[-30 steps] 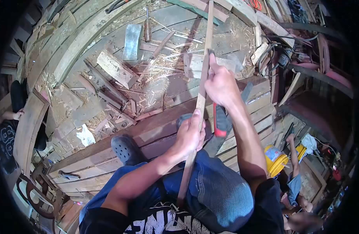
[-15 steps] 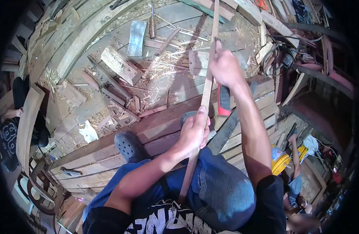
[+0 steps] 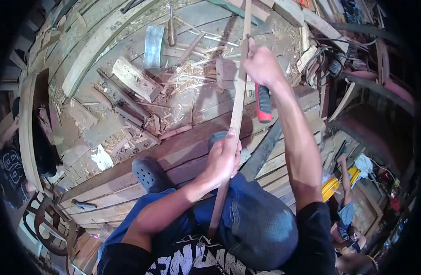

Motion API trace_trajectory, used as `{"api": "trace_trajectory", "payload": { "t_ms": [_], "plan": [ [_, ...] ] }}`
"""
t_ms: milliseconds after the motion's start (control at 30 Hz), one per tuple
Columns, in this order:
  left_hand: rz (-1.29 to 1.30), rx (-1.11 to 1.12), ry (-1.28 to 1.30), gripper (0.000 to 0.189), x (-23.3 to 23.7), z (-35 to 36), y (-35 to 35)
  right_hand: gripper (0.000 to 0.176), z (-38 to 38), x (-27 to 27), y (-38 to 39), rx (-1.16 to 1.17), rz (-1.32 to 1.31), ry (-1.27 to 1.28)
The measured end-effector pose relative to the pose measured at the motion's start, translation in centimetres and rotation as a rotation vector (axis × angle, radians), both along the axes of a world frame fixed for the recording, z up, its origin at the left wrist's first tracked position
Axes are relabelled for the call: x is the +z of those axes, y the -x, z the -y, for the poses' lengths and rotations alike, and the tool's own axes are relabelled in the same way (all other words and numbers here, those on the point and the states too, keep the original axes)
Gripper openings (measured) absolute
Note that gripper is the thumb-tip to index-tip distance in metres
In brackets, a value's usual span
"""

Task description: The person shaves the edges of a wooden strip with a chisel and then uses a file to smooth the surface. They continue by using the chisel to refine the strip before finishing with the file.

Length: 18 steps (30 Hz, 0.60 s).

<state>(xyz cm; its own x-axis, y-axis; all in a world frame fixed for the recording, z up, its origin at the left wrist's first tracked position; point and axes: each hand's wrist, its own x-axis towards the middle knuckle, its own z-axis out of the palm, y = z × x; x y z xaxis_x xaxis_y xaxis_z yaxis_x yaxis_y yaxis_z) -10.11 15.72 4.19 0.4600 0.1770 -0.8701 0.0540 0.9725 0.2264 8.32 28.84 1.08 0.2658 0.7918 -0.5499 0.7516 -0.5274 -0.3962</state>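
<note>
Head view: left hand (image 3: 224,158) is wrapped closed around a wooden strip (image 3: 238,98), which slants from the lap (image 3: 263,215) out above wood scraps (image 3: 136,78). Right hand (image 3: 264,66), at the strip, is curled over a red-and-black-handled tool (image 3: 264,104). Shirt (image 3: 196,259) bears white lettering, word illegible.

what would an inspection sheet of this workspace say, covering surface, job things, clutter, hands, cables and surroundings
Surface: wooden planks, heavily littered.
Job's things: long wood strip, slanting; red-and-black-handled tool beside it, working end mostly hidden.
Clutter: shavings, wood block, grey curved plate, wooden-handled tool.
Hands: left hand grips the strip; right hand closes around the red-and-black-handled tool, at the strip.
Cables: dark cables at right, among wood pieces, apart from the hands.
Surroundings: yellow bucket lower right; one person far left, another person lower right.
</note>
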Motion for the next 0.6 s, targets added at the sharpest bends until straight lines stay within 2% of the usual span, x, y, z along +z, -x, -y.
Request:
{"api": "trace_trajectory", "payload": {
  "t_ms": [33,100,133,200,233,267,300,333,367,400,500,600],
  "plan": [
    [-0.018,0.002,-0.011,0.049,0.0,-0.3,-0.2,0.039,0.5,-0.4,0.0,0.003,0.009,-0.012],
    [0.013,0.011,-0.021,0.049,-0.2,-0.5,-0.2,0.059,1.6,-1.5,0.5,-0.041,0.097,-0.171],
    [0.024,0.011,-0.035,0.049,-0.3,-0.3,-0.1,0.049,1.6,-2.0,0.2,-0.039,0.073,-0.184],
    [0.036,0.017,-0.049,0.049,-0.2,-0.1,-0.2,0.043,-0.2,-3.4,-0.5,-0.015,0.100,-0.171],
    [0.035,0.014,-0.043,0.049,0.0,0.0,-0.2,0.044,-1.1,-3.7,-0.9,0.008,0.138,-0.157],
    [0.015,0.008,-0.033,0.049,0.2,0.0,-0.2,0.058,-2.1,-4.0,-1.2,-0.076,0.130,-0.103],
    [-0.005,0.003,-0.036,0.049,0.1,-0.3,-0.3,0.058,-2.6,-3.0,-1.1,-0.077,0.131,-0.111],
    [-0.007,0.000,-0.037,0.049,0.0,-0.1,-0.2,0.039,-2.8,-1.5,-0.9,-0.051,0.088,-0.036],
    [0.006,-0.009,-0.068,0.049,-0.2,0.1,-0.1,0.037,-3.0,-0.7,-0.7,-0.024,0.047,0.031],
    [0.022,-0.015,-0.103,0.050,-0.5,0.0,-0.2,0.038,-2.6,-2.2,-1.1,0.017,0.052,0.020],
    [0.003,-0.042,-0.101,0.050,-0.6,-0.1,-0.1,0.036,-2.3,-1.9,-0.9,0.036,0.092,-0.048],
    [0.013,-0.051,-0.112,0.050,-0.8,0.0,0.1,0.038,-4.5,-2.5,-2.4,-0.024,0.000,0.036]
  ]
}}
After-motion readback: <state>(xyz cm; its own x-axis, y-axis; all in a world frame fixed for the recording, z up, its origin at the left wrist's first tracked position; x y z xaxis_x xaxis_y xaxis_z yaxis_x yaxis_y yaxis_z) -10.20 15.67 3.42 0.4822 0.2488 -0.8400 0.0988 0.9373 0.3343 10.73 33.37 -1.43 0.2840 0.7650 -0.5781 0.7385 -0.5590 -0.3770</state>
